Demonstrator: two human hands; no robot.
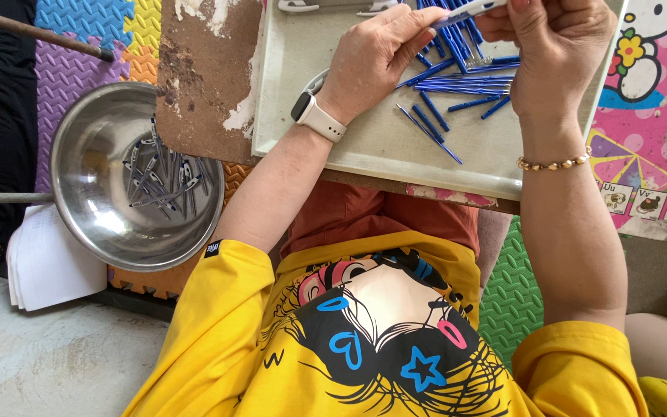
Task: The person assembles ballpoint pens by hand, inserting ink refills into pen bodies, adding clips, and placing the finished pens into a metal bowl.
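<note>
Colourful foam floor mats [86, 31] are covering the floor, with a worn brown board [202, 77] lying across the person's lap and serving as a counter. A pale tray [380, 147] is resting on that board, and a loose heap of thin blue sticks [457, 81] is lying on the tray's upper part, a few strays spreading toward the middle.

The left hand [372, 58], wearing a white watch on its wrist, is hovering over the tray with its fingers pinching one end of a small white and blue piece [465, 11]. The right hand [557, 54], with a gold bead bracelet on its wrist, is closing its grip on the other end of that same piece, so both hands are holding it between them just above the blue heap, at the top edge of the view.

To the person's left, a shiny metal bowl [94, 177] is sitting on the mats, well apart from the tray, holding a pile of finished grey and blue pieces [160, 181]. A stack of white paper [44, 266] is lying just beside the bowl, partly under it.
</note>
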